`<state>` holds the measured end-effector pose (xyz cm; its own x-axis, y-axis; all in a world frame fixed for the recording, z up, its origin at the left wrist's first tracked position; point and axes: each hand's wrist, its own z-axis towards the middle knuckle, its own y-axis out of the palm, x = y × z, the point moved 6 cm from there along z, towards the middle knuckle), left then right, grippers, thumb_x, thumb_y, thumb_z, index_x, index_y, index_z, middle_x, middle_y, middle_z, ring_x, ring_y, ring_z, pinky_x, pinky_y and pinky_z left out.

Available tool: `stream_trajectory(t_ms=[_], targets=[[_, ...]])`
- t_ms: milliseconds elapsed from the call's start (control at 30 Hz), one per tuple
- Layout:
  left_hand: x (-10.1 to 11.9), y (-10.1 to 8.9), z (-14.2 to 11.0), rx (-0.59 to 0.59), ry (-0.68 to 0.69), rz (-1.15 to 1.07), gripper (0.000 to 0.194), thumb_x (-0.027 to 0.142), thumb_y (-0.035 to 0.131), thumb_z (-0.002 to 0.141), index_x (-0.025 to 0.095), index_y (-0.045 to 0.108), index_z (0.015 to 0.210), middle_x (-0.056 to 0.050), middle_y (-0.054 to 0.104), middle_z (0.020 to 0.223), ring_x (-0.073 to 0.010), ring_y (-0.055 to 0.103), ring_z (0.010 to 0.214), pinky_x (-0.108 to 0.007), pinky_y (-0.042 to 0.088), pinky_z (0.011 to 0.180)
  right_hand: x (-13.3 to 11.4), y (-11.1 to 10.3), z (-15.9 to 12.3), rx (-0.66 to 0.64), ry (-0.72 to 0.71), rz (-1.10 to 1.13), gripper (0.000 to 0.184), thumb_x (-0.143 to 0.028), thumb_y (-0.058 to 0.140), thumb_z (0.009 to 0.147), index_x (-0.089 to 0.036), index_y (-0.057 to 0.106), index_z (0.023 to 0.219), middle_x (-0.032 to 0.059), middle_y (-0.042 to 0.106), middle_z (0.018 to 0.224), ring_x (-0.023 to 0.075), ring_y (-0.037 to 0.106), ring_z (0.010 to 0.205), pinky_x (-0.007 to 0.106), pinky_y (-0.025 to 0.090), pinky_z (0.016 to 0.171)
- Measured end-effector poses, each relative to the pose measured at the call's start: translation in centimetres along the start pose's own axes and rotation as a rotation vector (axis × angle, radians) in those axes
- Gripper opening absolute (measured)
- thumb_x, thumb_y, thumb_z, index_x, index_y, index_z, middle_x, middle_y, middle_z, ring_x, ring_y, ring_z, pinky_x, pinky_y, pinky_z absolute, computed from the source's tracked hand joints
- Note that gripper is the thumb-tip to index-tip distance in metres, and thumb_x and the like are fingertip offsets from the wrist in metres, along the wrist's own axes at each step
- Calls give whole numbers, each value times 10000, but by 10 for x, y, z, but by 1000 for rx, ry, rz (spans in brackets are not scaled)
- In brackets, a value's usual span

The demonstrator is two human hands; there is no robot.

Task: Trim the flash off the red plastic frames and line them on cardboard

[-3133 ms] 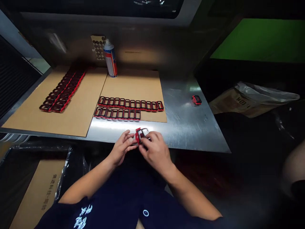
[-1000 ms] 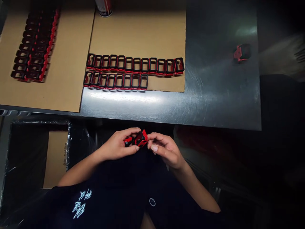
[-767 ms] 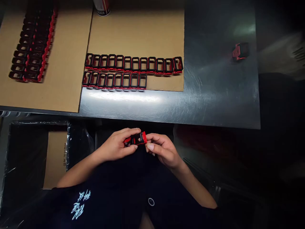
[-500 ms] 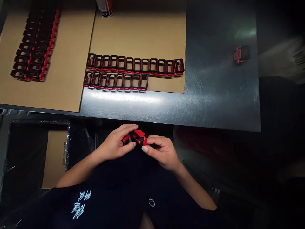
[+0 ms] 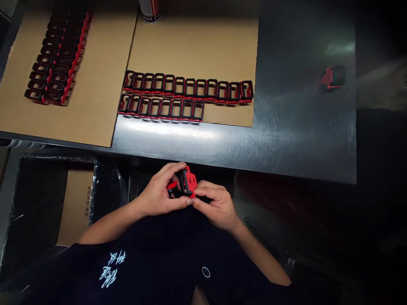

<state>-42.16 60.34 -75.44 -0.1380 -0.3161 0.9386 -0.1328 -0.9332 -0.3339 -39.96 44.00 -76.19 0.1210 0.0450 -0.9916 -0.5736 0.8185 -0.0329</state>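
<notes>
In front of my body, below the table edge, both hands hold a small red and black plastic frame (image 5: 190,181). My left hand (image 5: 163,190) grips it between thumb and fingers from the left. A second red and black piece (image 5: 172,187) shows inside that palm; its shape is partly hidden. The thumb and index finger of my right hand (image 5: 216,201) pinch the frame's lower right corner. Similar frames (image 5: 179,87) stand upright in two rows on the cardboard sheet (image 5: 203,46), beyond my hands.
More frames (image 5: 65,67) stand in two columns on the left cardboard sheet (image 5: 92,114). A can (image 5: 150,12) stands at the back. One red and black piece (image 5: 332,78) lies on the metal table (image 5: 302,127) at right. A plastic-lined box (image 5: 60,159) is below left.
The frame has turned in my hands, so its flat red face with slots now shows. My left thumb has shifted right, to its lower edge. The whole view has shifted slightly.
</notes>
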Motion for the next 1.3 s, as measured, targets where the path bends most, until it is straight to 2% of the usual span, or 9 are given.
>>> stream_trajectory(t_ms=[133,300,433,500,667,800,900,1067,1300], targets=[[1,-2,1,-19,86,8,758,375,813,792,283,469,1462,-133,580,1322,-281,616,1177,-401,595,926,1,0,-1,-17,-17,-14,62,-267,736,958,-222,778,957,47,699,852,174,647,755,300,525,683],[7,-6,0,-100,197,-32,704,317,642,891,273,387,1545,-155,537,1402,-290,599,1210,-487,550,1015,-1,1,-1,-19,-68,7,49,-205,757,940,-235,777,973,34,712,868,172,646,766,312,522,703],[10,-4,1,-59,248,40,881,495,780,787,243,393,1537,-178,553,1388,-331,572,1260,-531,520,1056,-2,2,2,-35,-93,-61,59,-240,728,960,-227,782,938,43,720,845,185,649,751,329,525,690],[11,-2,2,-21,279,95,922,496,834,744,245,406,1521,-175,589,1355,-318,594,1241,-504,541,1037,-3,3,3,-43,-113,-101,92,-245,701,970,-227,780,925,47,723,835,194,654,750,342,530,688],[14,0,2,47,348,170,859,429,834,761,220,438,1494,-174,636,1321,-288,638,1204,-452,578,1003,-8,3,5,-50,-167,-141,108,-191,670,961,-231,769,945,46,727,863,191,650,755,340,525,686],[14,-1,1,65,357,206,842,412,818,769,217,438,1495,-171,650,1319,-284,655,1195,-436,592,988,-6,1,4,-86,-61,-80,107,-218,654,958,-224,760,947,48,711,862,184,650,763,320,520,699],[14,0,0,58,359,203,844,428,817,765,216,440,1490,-172,655,1318,-283,667,1186,-427,601,977,-3,-5,2,-48,37,33,103,-243,656,954,-220,748,992,44,703,888,176,657,779,295,521,724],[14,2,-1,36,389,211,860,422,824,760,198,432,1492,-187,650,1324,-289,666,1204,-420,606,975,6,-5,-3,-24,200,278,263,-400,693,950,-218,698,1140,61,708,1002,197,680,871,290,549,769],[17,3,-3,33,367,272,841,396,789,779,222,410,1509,-166,654,1308,-293,662,1197,-428,605,969,14,3,-4,-42,299,378,369,-451,767,889,-187,667,1127,57,686,947,173,662,807,274,556,729]])
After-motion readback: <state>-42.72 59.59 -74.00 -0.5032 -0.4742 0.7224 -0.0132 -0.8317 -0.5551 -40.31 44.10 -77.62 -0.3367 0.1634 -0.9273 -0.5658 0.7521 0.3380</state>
